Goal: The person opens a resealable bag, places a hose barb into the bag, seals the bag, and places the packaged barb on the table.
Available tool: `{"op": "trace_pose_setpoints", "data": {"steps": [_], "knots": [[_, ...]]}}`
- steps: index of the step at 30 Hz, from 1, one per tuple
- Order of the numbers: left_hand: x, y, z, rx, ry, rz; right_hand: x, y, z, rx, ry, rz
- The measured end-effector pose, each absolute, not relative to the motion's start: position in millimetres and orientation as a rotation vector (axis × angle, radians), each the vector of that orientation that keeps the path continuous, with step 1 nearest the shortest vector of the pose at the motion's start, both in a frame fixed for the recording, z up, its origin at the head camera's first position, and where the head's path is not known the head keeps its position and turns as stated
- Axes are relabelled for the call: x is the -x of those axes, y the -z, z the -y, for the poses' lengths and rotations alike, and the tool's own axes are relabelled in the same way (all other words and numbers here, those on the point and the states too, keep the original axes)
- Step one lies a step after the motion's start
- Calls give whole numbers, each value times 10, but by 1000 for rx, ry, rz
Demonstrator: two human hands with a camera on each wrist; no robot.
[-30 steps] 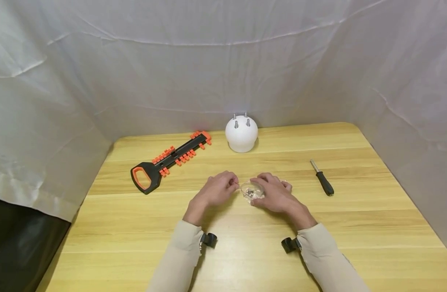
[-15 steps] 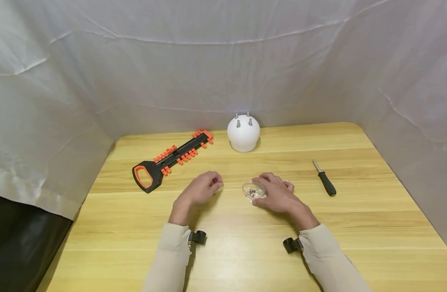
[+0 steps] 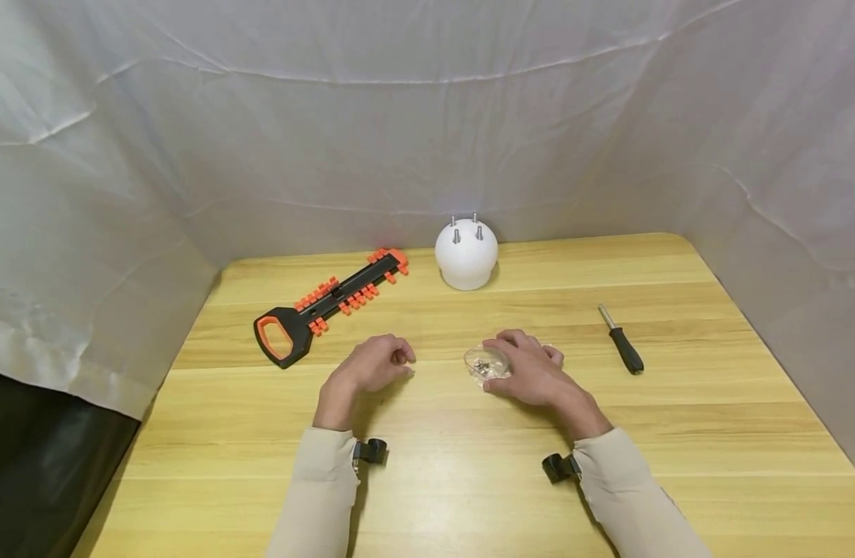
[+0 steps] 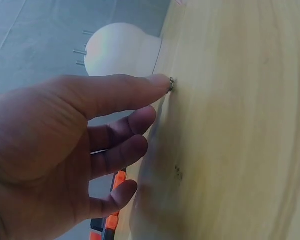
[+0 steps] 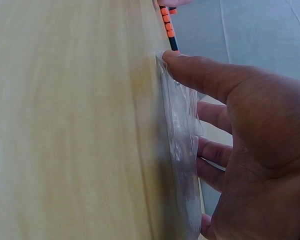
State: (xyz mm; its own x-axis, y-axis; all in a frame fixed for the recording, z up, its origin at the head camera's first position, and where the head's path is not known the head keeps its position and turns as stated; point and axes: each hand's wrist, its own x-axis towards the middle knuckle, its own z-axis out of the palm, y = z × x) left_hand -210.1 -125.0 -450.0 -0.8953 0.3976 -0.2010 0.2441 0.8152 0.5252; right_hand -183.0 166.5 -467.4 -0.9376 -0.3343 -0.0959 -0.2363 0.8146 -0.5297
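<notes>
In the head view my right hand [image 3: 528,368] holds a clear plastic bag [image 3: 473,358] low over the table, its mouth facing left. Several small metal pieces, like screws, lie inside. The right wrist view shows the thumb on the near edge of the bag [image 5: 177,125] and the fingers behind it. To the left, apart from the bag, my left hand [image 3: 371,364] hovers close over the wood with a gap between thumb and fingertips. A small metal piece [image 4: 171,84] shows right at the thumb tip in the left wrist view, with another small dark piece [image 4: 178,172] lower down.
A white round-topped object [image 3: 467,260] with upright metal bolts stands at the back. Left of it lies a black and orange handled rack [image 3: 343,293]. A black-handled screwdriver [image 3: 624,349] lies at the right. Grey cloth [image 3: 427,139] hangs behind the table.
My left hand has moved left, away from the bag, and its thumb and fingertips have parted. The right hand keeps its hold on the bag. The head view has shifted slightly.
</notes>
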Motion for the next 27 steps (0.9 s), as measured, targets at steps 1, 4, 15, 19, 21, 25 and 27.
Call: {"op": "trace_pose_setpoints", "data": {"steps": [1, 4, 15, 19, 21, 25, 27], "knots": [[2100, 4501, 1251, -483, -714, -2697, 1830, 4674, -1666, 447, 786, -2815], [2100, 4512, 1252, -467, -691, -2702, 1832, 4676, -1670, 447, 787, -2813], [2113, 4545, 1227, -490, -615, -2764, 1835, 4671, -1672, 445, 785, -2817], [2120, 4568, 1209, -509, -571, -2816, 1836, 4667, -1671, 442, 790, -2815], [2122, 4581, 1197, -511, -546, -2836, 1834, 4665, -1670, 439, 786, -2814], [2115, 4593, 1173, -487, -509, -2857, 1827, 4666, -1668, 434, 790, -2808], [2110, 4596, 1163, -468, -506, -2860, 1824, 4669, -1668, 432, 791, -2806]]}}
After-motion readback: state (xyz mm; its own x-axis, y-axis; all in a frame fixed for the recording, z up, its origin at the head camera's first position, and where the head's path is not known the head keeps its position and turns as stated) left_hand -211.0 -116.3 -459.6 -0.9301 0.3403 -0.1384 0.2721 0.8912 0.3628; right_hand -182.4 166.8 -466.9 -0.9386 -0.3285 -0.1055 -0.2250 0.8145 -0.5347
